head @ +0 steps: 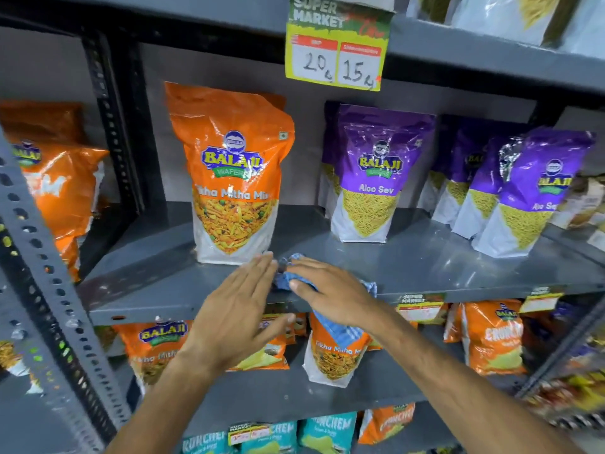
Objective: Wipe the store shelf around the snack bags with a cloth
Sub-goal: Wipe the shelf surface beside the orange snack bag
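Observation:
A grey metal shelf [425, 257] holds an upright orange snack bag [234, 172] and purple snack bags [373, 178] to its right. A blue checked cloth [288, 276] lies on the shelf's front edge, just in front of the orange bag, and its tail hangs down over the edge. My right hand [330, 290] lies flat on the cloth and presses it onto the shelf. My left hand [239, 316] hovers flat with fingers straight, beside the cloth at the shelf's front lip, holding nothing.
More purple bags [537, 191] stand at the right, more orange bags [62, 191] in the left bay behind a perforated upright [111, 126]. A yellow price tag [337, 50] hangs from the shelf above. Lower shelves carry orange bags [334, 352] and teal ones.

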Tool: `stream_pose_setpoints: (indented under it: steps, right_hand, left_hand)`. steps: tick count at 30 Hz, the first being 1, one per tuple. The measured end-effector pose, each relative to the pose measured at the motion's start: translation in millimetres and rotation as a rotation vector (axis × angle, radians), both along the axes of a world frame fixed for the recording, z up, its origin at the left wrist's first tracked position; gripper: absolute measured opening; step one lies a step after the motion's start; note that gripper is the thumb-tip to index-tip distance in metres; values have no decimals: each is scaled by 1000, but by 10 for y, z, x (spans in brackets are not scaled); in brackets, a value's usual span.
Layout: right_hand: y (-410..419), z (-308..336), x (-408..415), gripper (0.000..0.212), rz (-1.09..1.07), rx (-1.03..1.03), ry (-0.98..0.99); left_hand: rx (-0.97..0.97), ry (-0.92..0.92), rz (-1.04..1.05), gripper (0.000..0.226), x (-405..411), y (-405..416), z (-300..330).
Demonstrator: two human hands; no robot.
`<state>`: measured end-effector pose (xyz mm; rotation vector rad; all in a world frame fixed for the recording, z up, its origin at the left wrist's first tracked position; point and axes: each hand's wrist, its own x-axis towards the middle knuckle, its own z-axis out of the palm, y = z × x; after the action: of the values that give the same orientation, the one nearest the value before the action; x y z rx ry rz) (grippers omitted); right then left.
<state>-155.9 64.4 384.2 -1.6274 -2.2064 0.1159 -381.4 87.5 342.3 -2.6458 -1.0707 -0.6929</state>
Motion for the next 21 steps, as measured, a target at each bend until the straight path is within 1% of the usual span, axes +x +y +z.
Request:
stream_pose_setpoints:
  steps: [2, 6, 9, 12, 14, 16, 18, 20, 21]
  right_hand:
    - [68, -20, 155, 38, -46, 23, 1]
    - [113, -54, 695, 44, -142, -18, 27]
    - [26, -65, 1129, 43, -202, -33, 18]
    - [-62, -66, 1606, 43, -241, -29, 14]
    - [-123, -68, 1888, 41, -218, -30, 25]
    - [-204, -68, 2139, 39, -151, -69, 113]
    - [-251, -21, 2382, 37, -95, -79, 325]
    - [-152, 118, 2667, 37, -150, 36, 494]
    - [-30, 186, 2832, 40, -210, 111, 512]
  left_hand:
    - [-43, 21, -30, 100, 317, 11, 35]
    - [-229, 104, -20, 125, 803, 64, 144]
    - [-271, 129, 5, 142, 1101, 96, 184]
    - [-321, 141, 46, 142, 1384, 137, 192]
    - [-345, 161, 75, 142, 1511, 152, 190]
    - [-358, 168, 106, 144, 1581, 158, 178]
    - [-352, 156, 143, 146, 1611, 149, 166]
    - [-336, 173, 185, 148, 1643, 130, 179]
    - [-333, 193, 205, 148, 1665, 122, 190]
